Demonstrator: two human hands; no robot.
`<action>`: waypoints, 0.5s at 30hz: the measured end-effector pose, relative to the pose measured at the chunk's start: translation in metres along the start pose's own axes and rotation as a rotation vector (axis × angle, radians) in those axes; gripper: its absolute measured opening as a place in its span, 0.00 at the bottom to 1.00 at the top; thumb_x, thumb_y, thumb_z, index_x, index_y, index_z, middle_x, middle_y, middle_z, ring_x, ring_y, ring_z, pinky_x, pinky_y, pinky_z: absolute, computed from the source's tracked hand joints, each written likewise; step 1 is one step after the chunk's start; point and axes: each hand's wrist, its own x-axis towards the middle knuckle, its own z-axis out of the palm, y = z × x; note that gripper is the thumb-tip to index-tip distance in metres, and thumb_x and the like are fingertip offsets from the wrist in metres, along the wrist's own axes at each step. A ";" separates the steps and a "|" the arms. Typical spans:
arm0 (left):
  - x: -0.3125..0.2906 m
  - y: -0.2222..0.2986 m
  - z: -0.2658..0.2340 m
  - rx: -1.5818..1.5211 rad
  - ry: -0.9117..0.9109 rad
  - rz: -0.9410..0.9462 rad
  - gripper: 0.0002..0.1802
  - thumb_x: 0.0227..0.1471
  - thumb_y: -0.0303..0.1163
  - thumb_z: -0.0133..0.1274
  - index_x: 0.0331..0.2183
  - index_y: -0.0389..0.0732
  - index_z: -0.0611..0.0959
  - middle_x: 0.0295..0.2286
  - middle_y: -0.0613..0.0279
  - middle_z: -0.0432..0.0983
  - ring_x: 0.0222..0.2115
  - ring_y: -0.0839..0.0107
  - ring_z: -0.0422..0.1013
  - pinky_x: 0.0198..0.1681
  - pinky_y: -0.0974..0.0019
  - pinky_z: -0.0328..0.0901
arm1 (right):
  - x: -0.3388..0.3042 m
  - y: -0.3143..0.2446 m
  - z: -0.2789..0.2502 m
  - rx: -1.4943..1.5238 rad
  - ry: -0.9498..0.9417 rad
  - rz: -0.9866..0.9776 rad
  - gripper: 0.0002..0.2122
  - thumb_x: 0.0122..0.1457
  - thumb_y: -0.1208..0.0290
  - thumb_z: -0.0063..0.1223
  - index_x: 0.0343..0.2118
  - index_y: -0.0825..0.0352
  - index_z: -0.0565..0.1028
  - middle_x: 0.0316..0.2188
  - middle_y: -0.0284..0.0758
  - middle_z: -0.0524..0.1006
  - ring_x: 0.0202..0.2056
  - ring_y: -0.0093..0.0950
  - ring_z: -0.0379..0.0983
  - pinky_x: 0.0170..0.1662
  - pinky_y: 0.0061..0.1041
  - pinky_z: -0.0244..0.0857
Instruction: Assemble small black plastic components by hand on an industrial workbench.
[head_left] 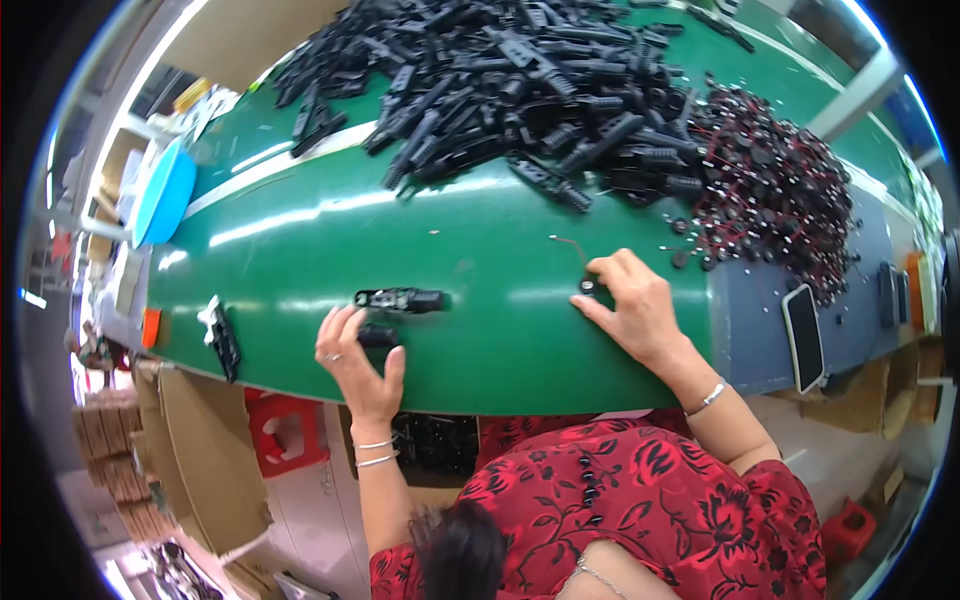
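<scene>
Dark hair [462, 550] hangs nearest the camera, over a red floral garment [650, 490] below the near edge of the green workbench [500, 365]. In from that edge, the right hand [640, 308] has thumb and index finger closed on a small round black component [587, 287], perhaps so its red wire [568, 240] stays free, pointing far-left. The left hand [364, 375], thumb and fingers apart, is at a short black part [378, 336]; contact is unclear. Just beyond, an elongated black housing [402, 300] lies roughly parallel to the near edge, blunt end right, presumably for easy reach.
</scene>
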 end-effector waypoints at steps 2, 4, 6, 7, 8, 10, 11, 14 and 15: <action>0.008 0.013 0.004 -0.038 0.089 0.020 0.30 0.64 0.49 0.57 0.57 0.36 0.76 0.57 0.47 0.71 0.63 0.47 0.64 0.67 0.44 0.56 | 0.001 0.004 0.004 0.057 -0.012 -0.024 0.14 0.55 0.66 0.72 0.38 0.66 0.77 0.35 0.40 0.76 0.37 0.41 0.78 0.40 0.41 0.73; 0.040 0.054 0.018 -0.120 0.115 0.094 0.19 0.57 0.25 0.62 0.51 0.38 0.82 0.50 0.53 0.79 0.57 0.50 0.72 0.64 0.48 0.61 | 0.002 0.008 0.005 0.060 -0.004 -0.031 0.12 0.55 0.68 0.71 0.36 0.66 0.77 0.32 0.39 0.75 0.36 0.40 0.77 0.39 0.40 0.72; 0.080 0.099 0.042 -0.211 -0.020 0.212 0.18 0.56 0.19 0.61 0.48 0.43 0.87 0.51 0.61 0.81 0.57 0.56 0.74 0.63 0.53 0.62 | 0.002 0.011 -0.002 0.057 0.006 -0.085 0.10 0.56 0.74 0.71 0.36 0.69 0.79 0.30 0.36 0.78 0.29 0.32 0.79 0.34 0.33 0.73; 0.100 0.119 0.054 -0.219 -0.082 0.296 0.22 0.55 0.18 0.59 0.51 0.44 0.87 0.53 0.62 0.81 0.58 0.57 0.74 0.63 0.54 0.62 | 0.001 0.010 -0.005 0.058 0.006 -0.089 0.10 0.56 0.74 0.71 0.36 0.69 0.79 0.30 0.36 0.78 0.29 0.32 0.79 0.34 0.33 0.73; 0.119 0.131 0.072 -0.232 -0.096 0.351 0.24 0.55 0.18 0.56 0.52 0.44 0.86 0.54 0.63 0.80 0.59 0.57 0.73 0.63 0.54 0.62 | -0.001 0.006 -0.009 0.222 -0.029 0.009 0.09 0.56 0.75 0.70 0.36 0.70 0.79 0.30 0.38 0.79 0.28 0.32 0.79 0.32 0.32 0.73; 0.150 0.141 0.105 -0.214 -0.080 0.411 0.24 0.54 0.19 0.57 0.53 0.44 0.86 0.52 0.63 0.80 0.57 0.58 0.72 0.60 0.55 0.63 | -0.007 0.001 -0.017 0.388 -0.069 0.093 0.09 0.56 0.76 0.69 0.36 0.71 0.79 0.30 0.40 0.80 0.27 0.32 0.80 0.31 0.32 0.73; 0.160 0.139 0.120 -0.147 -0.103 0.462 0.23 0.53 0.20 0.57 0.52 0.43 0.86 0.50 0.62 0.80 0.55 0.59 0.72 0.58 0.56 0.63 | -0.010 -0.001 -0.020 0.464 -0.050 0.106 0.09 0.56 0.77 0.68 0.37 0.72 0.79 0.31 0.40 0.81 0.26 0.29 0.80 0.29 0.30 0.73; 0.181 0.142 0.137 -0.059 -0.182 0.550 0.22 0.51 0.22 0.59 0.50 0.44 0.86 0.47 0.62 0.78 0.52 0.61 0.71 0.54 0.57 0.63 | -0.021 0.009 -0.037 0.526 -0.001 0.145 0.09 0.57 0.80 0.67 0.40 0.74 0.82 0.29 0.36 0.80 0.25 0.21 0.78 0.28 0.24 0.71; 0.183 0.142 0.139 -0.031 -0.242 0.581 0.22 0.50 0.23 0.62 0.49 0.44 0.86 0.45 0.62 0.77 0.50 0.61 0.71 0.53 0.57 0.63 | -0.027 0.014 -0.043 0.535 -0.017 0.187 0.09 0.56 0.79 0.69 0.40 0.74 0.83 0.28 0.34 0.79 0.24 0.19 0.76 0.28 0.22 0.69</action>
